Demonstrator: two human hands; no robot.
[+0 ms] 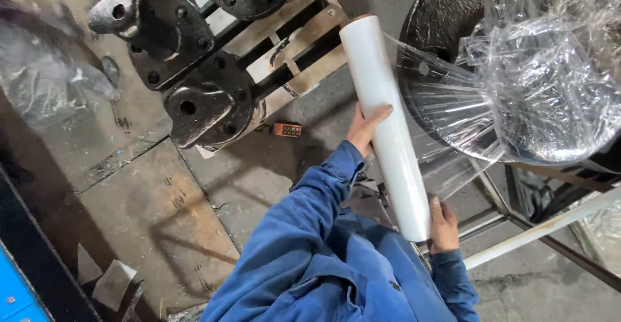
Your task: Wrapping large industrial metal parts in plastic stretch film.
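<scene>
Both hands' grip closed on stretch-film roll (386, 125), left hand (364, 128) mid-roll, right hand (444, 226) at its lower end

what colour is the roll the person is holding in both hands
White, with clear film pulling off the roll toward the wrapped metal part; the head view shows it.

Left hand (365, 128) is gripping at arm's length, thumb extended upward, sleeve stretched forward. Right hand (444, 226) is clasping lower down, fingers curled, elbow bent close.
</scene>
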